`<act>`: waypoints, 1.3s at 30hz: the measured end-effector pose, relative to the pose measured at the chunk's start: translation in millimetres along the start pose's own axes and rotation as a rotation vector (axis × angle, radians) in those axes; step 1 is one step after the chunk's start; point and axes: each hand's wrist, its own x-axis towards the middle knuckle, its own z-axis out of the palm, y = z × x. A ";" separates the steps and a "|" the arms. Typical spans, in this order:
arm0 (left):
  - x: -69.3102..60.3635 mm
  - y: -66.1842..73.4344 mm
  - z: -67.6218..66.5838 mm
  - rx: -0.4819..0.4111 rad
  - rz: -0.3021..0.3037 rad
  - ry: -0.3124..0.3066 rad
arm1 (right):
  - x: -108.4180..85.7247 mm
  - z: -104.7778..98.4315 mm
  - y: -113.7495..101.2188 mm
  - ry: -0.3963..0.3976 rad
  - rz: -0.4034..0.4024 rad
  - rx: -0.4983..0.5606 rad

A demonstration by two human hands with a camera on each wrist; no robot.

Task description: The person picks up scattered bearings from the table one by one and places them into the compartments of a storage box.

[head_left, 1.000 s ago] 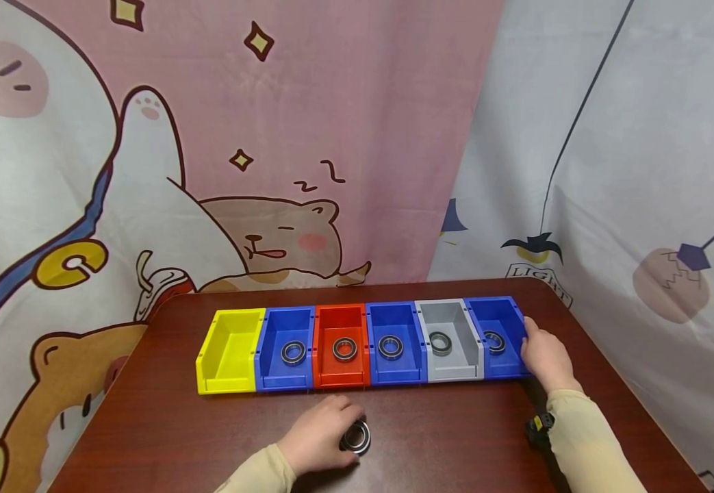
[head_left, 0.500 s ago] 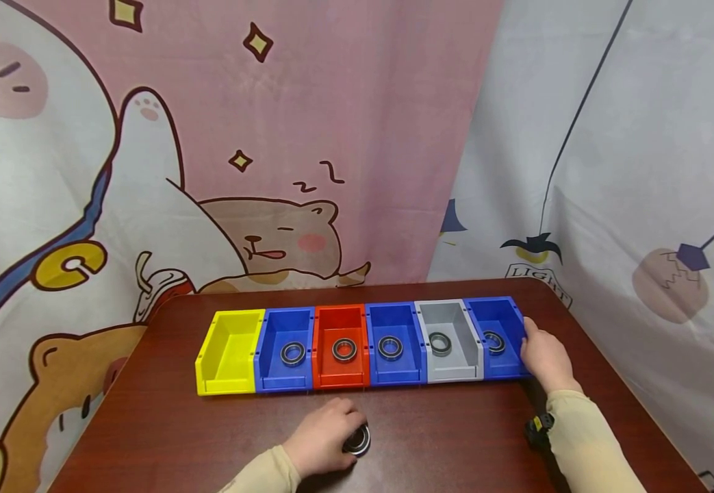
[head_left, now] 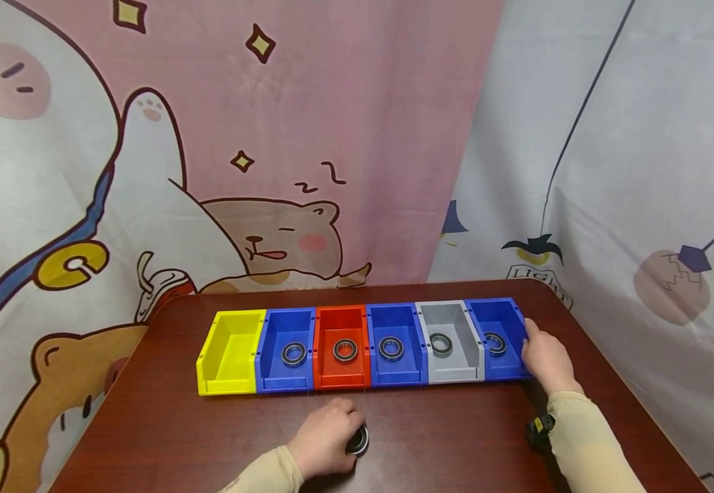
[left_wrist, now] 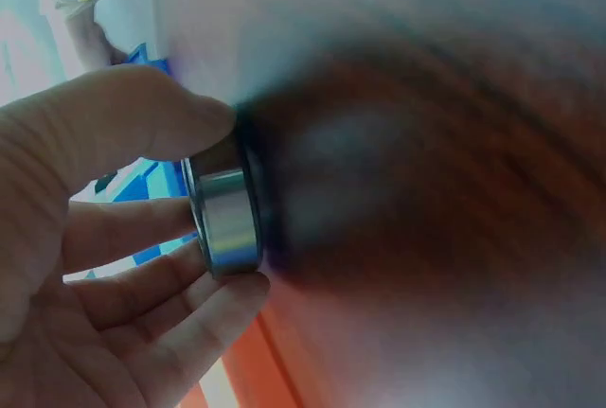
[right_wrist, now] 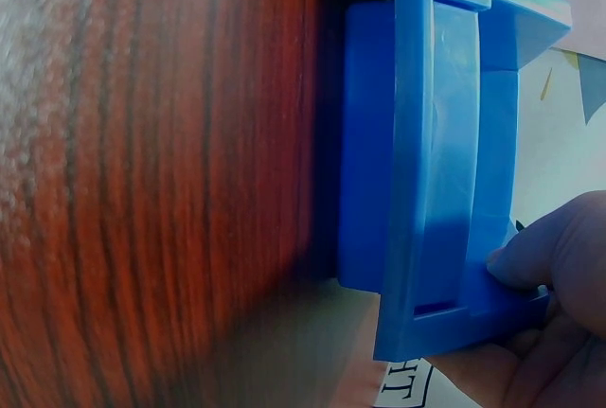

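Observation:
My left hand (head_left: pixel 327 439) pinches a metal ball bearing (head_left: pixel 361 441) at the tabletop in front of the red bin. In the left wrist view, the thumb lies on one side of the bearing's shiny outer ring (left_wrist: pixel 230 223) and fingertips on the other. At the row's far right end, my right hand (head_left: pixel 547 357) grips the side wall of the last blue bin (head_left: pixel 497 313). The right wrist view shows the thumb (right_wrist: pixel 530 261) inside that wall and the other fingers beneath, partly hidden. A bearing (head_left: pixel 495 344) lies in this bin.
Along the table (head_left: pixel 430 438) runs a joined row of bins. The yellow bin (head_left: pixel 233 342) at the left end holds nothing visible. One bearing each lies in a blue bin (head_left: pixel 285 325), the red bin (head_left: pixel 340 322), another blue bin (head_left: pixel 391 318) and the grey bin (head_left: pixel 445 318). A printed curtain hangs behind.
My left hand has shifted slightly right, and its fingers now cover more of the bearing. The right hand stays on the bin wall.

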 end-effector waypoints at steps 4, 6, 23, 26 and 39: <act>-3.6 -5.7 -10.3 -0.023 -0.040 0.021 | 0.3 0.3 0.2 -0.003 0.004 0.000; -6.4 -10.5 -16.8 -0.031 -0.056 0.051 | 0.3 0.3 0.3 -0.003 0.004 -0.001; -41.5 -57.7 -61.6 -0.095 -0.305 0.281 | -1.1 -0.1 0.1 0.010 -0.017 0.000; -45.1 -65.4 -69.6 -0.103 -0.349 0.293 | -1.4 0.4 0.7 0.010 -0.015 0.002; -62.7 -109.6 -89.3 -0.068 -0.518 0.374 | -0.6 1.9 1.7 0.014 -0.007 0.001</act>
